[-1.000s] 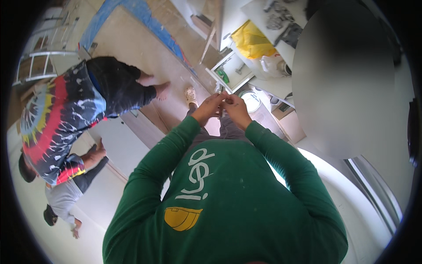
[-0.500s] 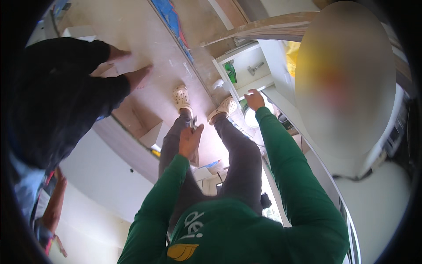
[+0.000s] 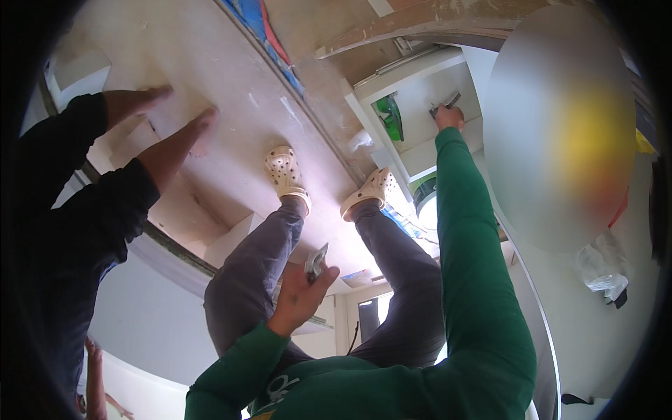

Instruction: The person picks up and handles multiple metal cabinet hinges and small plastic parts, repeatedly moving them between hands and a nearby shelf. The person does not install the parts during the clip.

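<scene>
My left hand (image 3: 303, 297) is closed round a small grey metal piece (image 3: 316, 263), held above the floor between my legs. It may be a cabinet fitting, but its lower part is hidden in my palm. My right arm reaches far forward into a white open drawer (image 3: 421, 159). There my right hand (image 3: 449, 117) grips a T-shaped metal fitting (image 3: 446, 104), much like a hinge, at the drawer bottom. A green and black object (image 3: 390, 116) lies by the drawer's left wall.
A co-worker's dark-trousered legs (image 3: 105, 203) and bare feet are at the left. Beside the drawer stands a round white-topped container (image 3: 427, 210). A white surface on the right bears a clear plastic bag (image 3: 607, 276). Blue sheeting (image 3: 259, 31) lies along the floor strip ahead.
My right hand has moved forward from the drawer's near edge to the metal fitting inside and taken hold of it. My left hand has come nearer my body, still holding its metal piece.
</scene>
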A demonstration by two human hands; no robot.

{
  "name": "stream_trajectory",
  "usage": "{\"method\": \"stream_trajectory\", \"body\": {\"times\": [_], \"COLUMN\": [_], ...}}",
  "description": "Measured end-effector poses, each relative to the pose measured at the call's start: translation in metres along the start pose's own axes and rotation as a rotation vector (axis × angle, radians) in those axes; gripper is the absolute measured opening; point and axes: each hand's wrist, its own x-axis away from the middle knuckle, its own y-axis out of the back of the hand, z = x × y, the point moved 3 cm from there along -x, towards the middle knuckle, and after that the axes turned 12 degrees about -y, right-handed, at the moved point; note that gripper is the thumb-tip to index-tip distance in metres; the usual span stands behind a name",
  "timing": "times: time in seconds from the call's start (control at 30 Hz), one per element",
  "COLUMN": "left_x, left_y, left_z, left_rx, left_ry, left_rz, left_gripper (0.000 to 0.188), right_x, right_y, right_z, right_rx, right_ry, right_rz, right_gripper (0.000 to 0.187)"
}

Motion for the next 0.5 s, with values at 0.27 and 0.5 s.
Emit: {"method": "stream_trajectory", "body": {"times": [0.27, 0.5], "left_x": [0.006, 0.128], "left_y": [-0.006, -0.036], "left_z": [-0.015, -0.224], "left_rx": [0.201, 0.488], "left_ry": [-0.094, -0.479], "left_rz": [-0.098, 0.03], "left_gripper": [0.035, 0.027], "right_x": [0.242, 0.471], "right_y": [0.174, 0.423], "right_z": [0.009, 0.021], "right_rx": [-0.845, -0.657], "right_ry": [0.379, 0.608], "right_rz": [0.634, 0.716], "right_gripper": [0.023, 0.035]}}
